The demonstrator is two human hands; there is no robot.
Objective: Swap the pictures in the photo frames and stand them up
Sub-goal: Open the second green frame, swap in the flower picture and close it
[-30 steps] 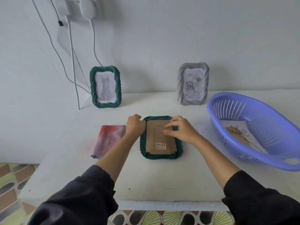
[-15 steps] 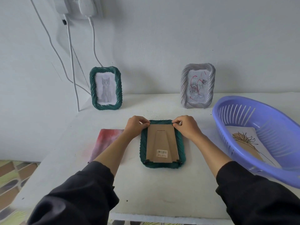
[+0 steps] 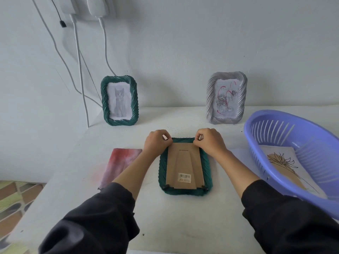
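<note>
Hands both down at the far end of the face-down frame (image 3: 206,167), folks. Left hand (image 3: 157,143) sat on the far-left corner, fingers curled in tight, thumb and forefinger tips pressed together right where the cardboard backing (image 3: 184,162) met the green rim. Right hand (image 3: 211,143) mirrored it on the far-right corner, same curled pinch, knuckles up. What exactly sat between the fingertips, a clip or the backing's edge, couldn't tell: too small. Neither hand was spread, both bunched up on that frame.

Frame itself lay flat approx. mid-worktop (image 3: 174,217), back side up, brown backing showing w/ its stand flap lying flat and a barcode sticker (image 3: 184,177) toward the near edge. Two small black clips (image 3: 166,186) showed at the near corners.

Left of it, just beside the left forearm, a red-pink picture (image 3: 121,164) lay loose on the worktop. Back by the wall two more stood upright: cat frame (image 3: 104,99), green, on the left; grey frame (image 3: 211,99) w/ a red-line drawing on the right, the two well apart.

Purple basket (image 3: 275,131) sat on the right, near the right forearm, w/ a flower drawing (image 3: 282,162) lying inside it. White cables (image 3: 78,70) hung down the wall beside the cat frame. Black sleeves (image 3: 95,226) were pushed up, leaving both forearms bare.
</note>
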